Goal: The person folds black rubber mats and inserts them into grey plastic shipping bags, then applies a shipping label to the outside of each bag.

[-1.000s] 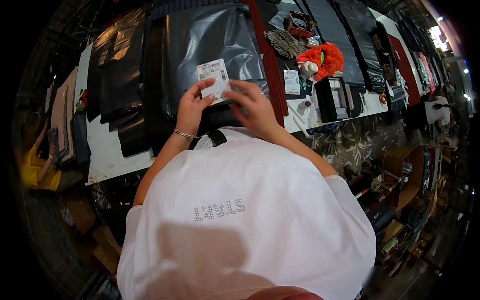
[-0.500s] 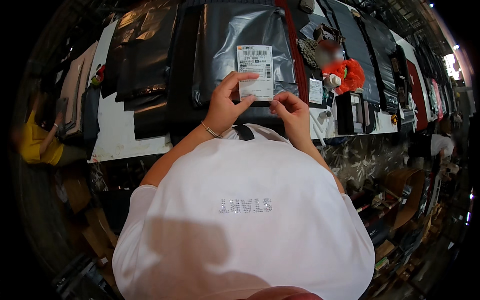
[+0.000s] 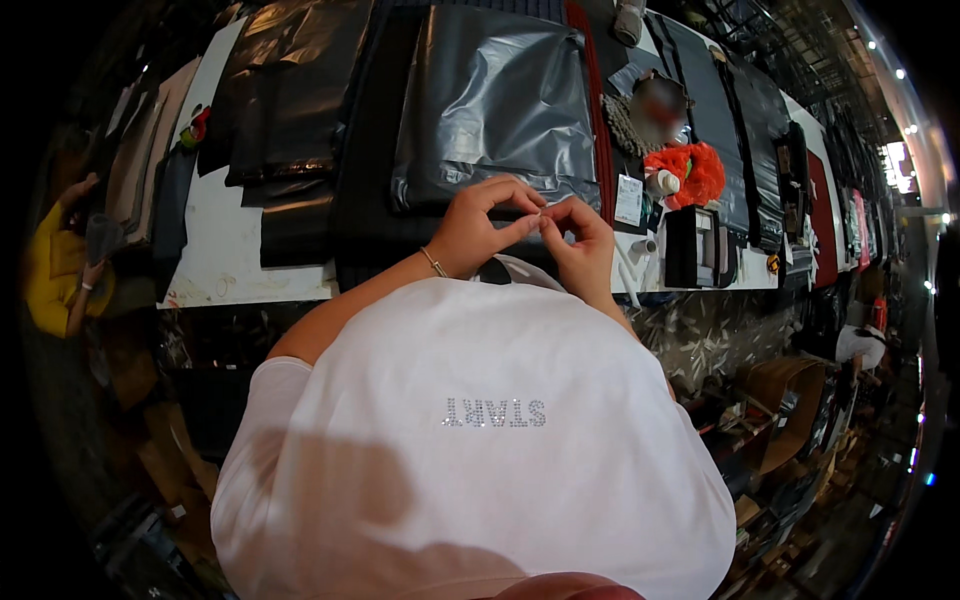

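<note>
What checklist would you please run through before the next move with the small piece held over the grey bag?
1. Both hands meet over the bag: ok; left hand and right hand have fingertips together.
2. Small piece pinched between the fingers: cannot tell; too small to make out.
3. Grey plastic bag lying flat on the table: ok, slightly wrinkled.
4. Bag surface free of other things: ok.
5. Orange item clear of the hands: ok; it lies apart, to the right.
</note>
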Demonstrator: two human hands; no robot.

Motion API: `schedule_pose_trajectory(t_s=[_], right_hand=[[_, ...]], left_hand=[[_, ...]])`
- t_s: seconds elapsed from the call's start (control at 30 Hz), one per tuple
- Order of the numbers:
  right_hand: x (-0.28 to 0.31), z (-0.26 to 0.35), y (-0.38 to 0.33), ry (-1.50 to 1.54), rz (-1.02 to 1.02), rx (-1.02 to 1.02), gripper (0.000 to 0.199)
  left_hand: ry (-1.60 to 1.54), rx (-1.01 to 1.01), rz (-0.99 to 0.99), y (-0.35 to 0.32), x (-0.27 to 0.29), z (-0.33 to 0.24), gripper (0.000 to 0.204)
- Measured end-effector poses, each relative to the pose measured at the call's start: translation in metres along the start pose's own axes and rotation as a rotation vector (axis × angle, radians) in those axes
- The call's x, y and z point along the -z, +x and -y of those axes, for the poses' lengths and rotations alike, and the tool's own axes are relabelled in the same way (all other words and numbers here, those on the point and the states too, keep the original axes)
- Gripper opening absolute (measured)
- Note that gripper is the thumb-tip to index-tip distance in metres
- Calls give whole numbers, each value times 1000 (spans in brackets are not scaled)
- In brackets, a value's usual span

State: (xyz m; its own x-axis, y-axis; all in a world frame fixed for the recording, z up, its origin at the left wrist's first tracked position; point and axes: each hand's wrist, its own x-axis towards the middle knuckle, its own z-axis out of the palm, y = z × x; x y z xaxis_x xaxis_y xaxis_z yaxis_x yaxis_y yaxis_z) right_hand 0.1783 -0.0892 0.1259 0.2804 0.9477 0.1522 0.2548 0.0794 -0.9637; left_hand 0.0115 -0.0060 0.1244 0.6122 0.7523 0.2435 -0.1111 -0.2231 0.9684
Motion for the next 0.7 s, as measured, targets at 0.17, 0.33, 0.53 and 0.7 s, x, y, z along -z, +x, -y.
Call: schedule_pose_trajectory(t_s=[0.17,0.33,0.53,0.7], right_hand=[[-1,3,4,-173,12,103,10],[44,-20,4,-400,81,-64,14],[133,-105,-20,-1429,628,-560,26],[119,-90,-9,-1111,449,-499,28]], left_hand=[[-339,298,-33,3,6,15,7],[-937,531,-307,14,61,86,13],[-124,-104,-756,48,81,91,30],[947,62,86,46,27,126,54]])
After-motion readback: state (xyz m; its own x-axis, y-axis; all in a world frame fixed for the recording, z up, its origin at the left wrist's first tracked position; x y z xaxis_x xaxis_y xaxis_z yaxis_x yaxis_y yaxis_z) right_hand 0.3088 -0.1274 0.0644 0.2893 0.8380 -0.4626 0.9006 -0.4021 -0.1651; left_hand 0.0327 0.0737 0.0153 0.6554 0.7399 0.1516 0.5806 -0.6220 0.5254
